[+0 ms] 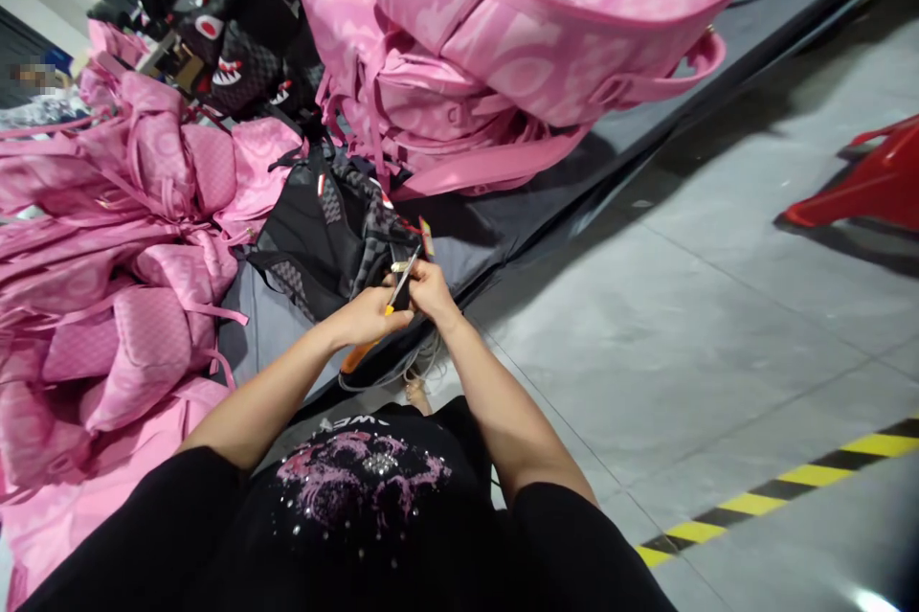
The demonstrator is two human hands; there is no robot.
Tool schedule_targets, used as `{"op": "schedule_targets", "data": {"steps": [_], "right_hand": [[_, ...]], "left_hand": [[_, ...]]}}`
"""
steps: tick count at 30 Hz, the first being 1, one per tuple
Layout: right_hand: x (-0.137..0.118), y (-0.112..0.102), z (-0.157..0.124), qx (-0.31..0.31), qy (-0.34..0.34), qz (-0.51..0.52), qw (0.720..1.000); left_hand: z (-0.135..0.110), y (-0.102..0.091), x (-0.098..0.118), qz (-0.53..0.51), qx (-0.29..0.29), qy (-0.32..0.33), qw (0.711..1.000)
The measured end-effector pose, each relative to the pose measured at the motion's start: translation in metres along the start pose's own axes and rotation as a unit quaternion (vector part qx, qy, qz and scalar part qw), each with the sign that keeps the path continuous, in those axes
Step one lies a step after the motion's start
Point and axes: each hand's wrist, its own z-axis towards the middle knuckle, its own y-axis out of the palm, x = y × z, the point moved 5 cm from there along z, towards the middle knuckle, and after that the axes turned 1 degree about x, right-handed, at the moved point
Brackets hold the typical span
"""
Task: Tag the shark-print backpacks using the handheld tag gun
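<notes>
My left hand [368, 316] is closed around an orange-handled tool [357, 356] with a yellow collar and thin metal shaft, like a soldering iron. Its shaft slants up between my hands. Close beside it, my right hand [432, 291] pinches a black strap [403, 294] at the near edge of a dark checked backpack [312, 234]. The backpack lies on its side on the grey-covered table [248, 329]. A small red and yellow tag [426, 237] stands just beyond my right fingers. My fingers partly hide the strap and tool.
Large pink backpacks [546, 37] are stacked behind my hands. More pink bags [144, 306] pile up on the left, with black ones [251, 47] farther back. A pale cord [431, 365] hangs below the table edge. Right lie grey floor, striped tape [753, 504] and a red object [862, 181].
</notes>
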Motion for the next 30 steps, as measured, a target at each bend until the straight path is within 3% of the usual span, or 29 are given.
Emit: {"op": "schedule_targets", "data": {"steps": [2, 4, 7, 9, 11, 13, 15, 17, 20, 22, 24, 27, 30], "right_hand": [[-0.004, -0.002, -0.002, 0.062, -0.056, -0.021, 0.996], [-0.007, -0.001, -0.006, 0.058, -0.088, -0.065, 0.992], [-0.002, 0.000, -0.008, -0.061, -0.033, -0.122, 0.990], [0.000, -0.009, -0.006, -0.096, -0.013, -0.150, 0.984], [-0.002, -0.025, -0.005, -0.057, -0.042, -0.194, 0.978], [-0.006, -0.043, -0.014, 0.054, -0.097, -0.251, 0.962], [-0.007, -0.056, -0.038, 0.193, -0.158, -0.317, 0.915], [-0.001, -0.052, -0.068, 0.259, -0.198, -0.404, 0.855], [0.025, -0.032, -0.094, 0.219, -0.118, -0.559, 0.791], [0.039, -0.026, -0.096, 0.224, -0.029, -0.624, 0.748], [0.040, -0.024, -0.086, 0.263, 0.011, -0.663, 0.701], [0.034, -0.030, -0.062, 0.315, 0.032, -0.692, 0.649], [0.040, -0.045, -0.042, 0.324, 0.074, -0.681, 0.652]], "left_hand": [[0.003, -0.005, -0.001, -0.010, 0.021, 0.003, 1.000], [0.007, -0.010, -0.004, -0.073, -0.001, 0.003, 0.997], [0.009, -0.009, -0.007, -0.131, -0.116, -0.026, 0.984], [0.007, -0.005, -0.009, -0.071, -0.131, -0.048, 0.988], [0.008, -0.003, -0.008, 0.034, -0.038, -0.035, 0.998], [0.009, 0.002, -0.006, 0.094, 0.078, -0.004, 0.993], [0.013, 0.011, -0.012, 0.036, 0.111, -0.017, 0.993], [0.017, 0.017, -0.022, -0.085, 0.090, -0.058, 0.991], [0.020, -0.001, -0.029, -0.213, 0.085, -0.082, 0.970], [0.022, -0.023, -0.028, -0.215, 0.092, -0.090, 0.968], [0.031, -0.040, -0.024, -0.138, 0.097, -0.075, 0.983], [0.058, -0.044, -0.007, 0.092, 0.115, 0.034, 0.989], [0.091, -0.022, -0.011, 0.261, 0.045, 0.031, 0.964]]}}
